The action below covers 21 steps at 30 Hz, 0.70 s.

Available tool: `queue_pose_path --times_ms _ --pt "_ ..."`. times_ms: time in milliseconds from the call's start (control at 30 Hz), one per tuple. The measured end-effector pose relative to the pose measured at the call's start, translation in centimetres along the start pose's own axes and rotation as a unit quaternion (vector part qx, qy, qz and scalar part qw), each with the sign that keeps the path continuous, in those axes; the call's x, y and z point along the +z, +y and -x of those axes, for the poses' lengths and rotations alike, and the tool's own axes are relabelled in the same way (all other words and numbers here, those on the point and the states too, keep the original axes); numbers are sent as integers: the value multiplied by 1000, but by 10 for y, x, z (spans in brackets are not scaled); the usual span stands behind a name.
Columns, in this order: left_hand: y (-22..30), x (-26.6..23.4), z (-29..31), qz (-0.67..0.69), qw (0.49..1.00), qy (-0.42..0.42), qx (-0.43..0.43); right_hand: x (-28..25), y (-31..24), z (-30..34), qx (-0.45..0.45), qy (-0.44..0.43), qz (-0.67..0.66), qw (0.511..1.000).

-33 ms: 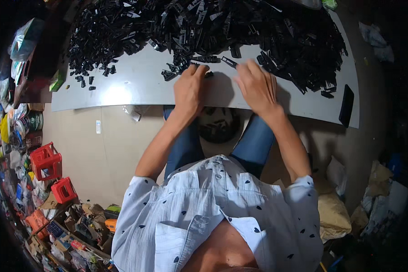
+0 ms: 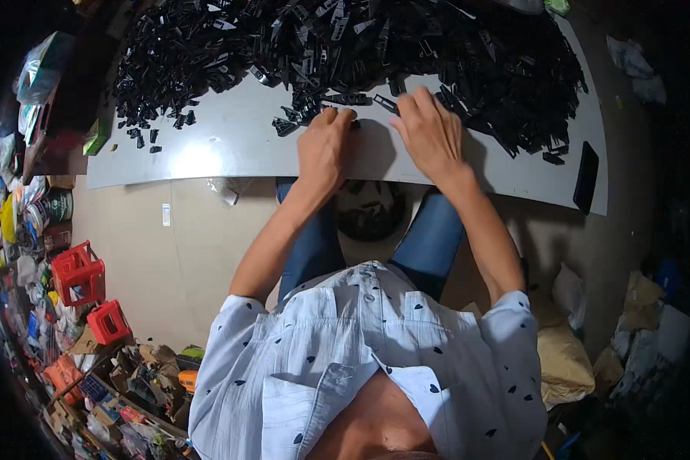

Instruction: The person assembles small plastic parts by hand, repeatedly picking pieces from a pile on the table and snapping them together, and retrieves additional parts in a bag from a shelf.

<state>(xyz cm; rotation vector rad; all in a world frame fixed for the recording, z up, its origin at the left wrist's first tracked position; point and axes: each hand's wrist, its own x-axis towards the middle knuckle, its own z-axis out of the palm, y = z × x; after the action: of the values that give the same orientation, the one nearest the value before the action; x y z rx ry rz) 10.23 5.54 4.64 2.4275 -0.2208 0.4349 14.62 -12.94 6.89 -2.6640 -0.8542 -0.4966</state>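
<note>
Clearly, small black plastic parts are being handled by two hands. Taking the gap between the hands as the clock's centre, a heap of small black pieces [image 2: 161,88] spreads toward ten o'clock on the pale table [image 2: 245,153], with a few loose bits [image 2: 138,138] at nine. A small black cluster [image 2: 286,125] lies nearer in at nine o'clock, just beside the left hand [image 2: 323,149]. Its fingers are curled and a dark bit shows at their tips, but whether the grip is closed on it cannot be told. At eleven o'clock a longer black piece [image 2: 349,99] lies on the table; at twelve, a slotted black piece [image 2: 386,103] points toward the right hand [image 2: 431,138]. There the thumb stands apart from the forefinger, yet the fingertips' undersides are hidden, so whether that grip holds anything cannot be told either. A heap of long black pieces [image 2: 506,107] fills two o'clock.

Judging by the pose, the step in hand is close finger work on single pieces, the right hand beside the slotted one. The next move seems to call for a precise pinch that leaves neighbouring pieces undisturbed.
</note>
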Motion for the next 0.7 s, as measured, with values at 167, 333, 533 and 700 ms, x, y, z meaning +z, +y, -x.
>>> queue_pose_path --times_ms 167,333,533,700 --pt "-3 16 3 18 998 -47 43 33 26 -1 -6 -23 -15 1000" --pt "-2 14 7 13 997 -48 61 1 25 16 148 -78 -294 941" --pt "-1 20 8 88 996 -9 24 6 23 28 79 -89 -248 961" --pt "-6 21 8 115 993 -10 20 -2 17 19 -10 -118 -155 981"
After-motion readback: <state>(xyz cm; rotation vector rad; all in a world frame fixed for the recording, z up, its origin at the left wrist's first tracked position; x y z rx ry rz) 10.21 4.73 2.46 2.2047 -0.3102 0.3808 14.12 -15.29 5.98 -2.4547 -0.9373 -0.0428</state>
